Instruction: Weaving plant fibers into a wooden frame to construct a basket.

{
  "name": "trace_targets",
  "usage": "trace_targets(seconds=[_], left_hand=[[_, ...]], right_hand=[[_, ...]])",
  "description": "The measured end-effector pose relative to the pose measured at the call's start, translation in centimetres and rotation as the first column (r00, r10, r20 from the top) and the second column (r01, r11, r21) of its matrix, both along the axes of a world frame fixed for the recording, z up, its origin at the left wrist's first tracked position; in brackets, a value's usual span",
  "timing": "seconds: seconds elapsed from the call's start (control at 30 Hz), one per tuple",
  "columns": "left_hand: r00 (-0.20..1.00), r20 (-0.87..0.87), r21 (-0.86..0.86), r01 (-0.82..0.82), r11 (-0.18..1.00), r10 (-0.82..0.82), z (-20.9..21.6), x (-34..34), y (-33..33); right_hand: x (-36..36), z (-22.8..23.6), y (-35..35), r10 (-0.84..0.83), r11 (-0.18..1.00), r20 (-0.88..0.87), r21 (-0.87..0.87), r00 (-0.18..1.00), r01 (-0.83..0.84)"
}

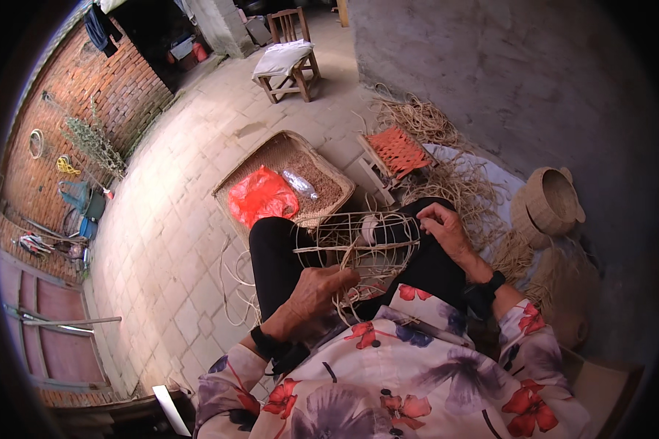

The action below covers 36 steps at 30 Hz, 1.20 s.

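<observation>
Paved floor [165, 252]: spreading between a brick wall [99, 80] and a grey wall [490, 80], with a wooden chair [291, 26] standing farther off.
Ribbed frame [384, 245]: lying lengthwise across the seated person's thighs, the lap apparently serving as a support so that both hands can be reaching it.
Left hand [321, 287]: curling nearly closed at the frame's near side, seemingly gripping pale strands [346, 301] that are trailing toward the lap; the frame is sitting just beyond its fingers, ahead and to the right.
Right hand [447, 228]: hovering by the frame's right end, fingers bending loosely; whether it is touching the ribs or pinching a strand, I cannot tell. The frame is extending leftward from it.
Woven tray [255, 162]: resting beyond the knees, holding a red plastic bag [260, 197], probably keeping loose items together.
Low stool [397, 151]: standing right of the tray, showing an orange woven seat.
Strand heap [465, 192]: spilling over a pale sheet, probably staying within arm's reach for convenience.
Tan basket [536, 199]: sitting near the grey wall.
</observation>
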<state>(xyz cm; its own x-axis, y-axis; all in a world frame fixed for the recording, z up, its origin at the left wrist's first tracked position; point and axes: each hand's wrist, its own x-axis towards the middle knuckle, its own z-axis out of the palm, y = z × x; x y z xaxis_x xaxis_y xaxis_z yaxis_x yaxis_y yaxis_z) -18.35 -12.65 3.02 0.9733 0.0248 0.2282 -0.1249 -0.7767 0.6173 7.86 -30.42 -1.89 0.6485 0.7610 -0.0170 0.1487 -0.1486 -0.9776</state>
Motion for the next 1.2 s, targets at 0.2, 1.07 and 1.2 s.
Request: trace_targets(seconds=[0.2, 1.07, 1.2], left_hand=[[0.998, -0.045, -0.457, -0.052, 0.888, 0.035, 1.3, -0.2, -0.7], [0.914, -0.403, 0.381, 0.116, 0.917, 0.051, 2.7, 3.5, 3.6], [0.99, 0.04, -0.192, -0.126, 0.973, 0.136, 3.1, 4.5, 7.2]], right_hand=[[0.2, -0.2, 0.0, -0.005, 0.996, 0.005, 0.084, 1.0, 0.004], [-0.8, 0.1, -0.3, -0.019, 1.0, 0.3, 0.015, 0.954, 0.015], [-0.8, -0.2, -0.1, -0.028, 0.999, 0.315, 0.041, 0.949, 0.016]])
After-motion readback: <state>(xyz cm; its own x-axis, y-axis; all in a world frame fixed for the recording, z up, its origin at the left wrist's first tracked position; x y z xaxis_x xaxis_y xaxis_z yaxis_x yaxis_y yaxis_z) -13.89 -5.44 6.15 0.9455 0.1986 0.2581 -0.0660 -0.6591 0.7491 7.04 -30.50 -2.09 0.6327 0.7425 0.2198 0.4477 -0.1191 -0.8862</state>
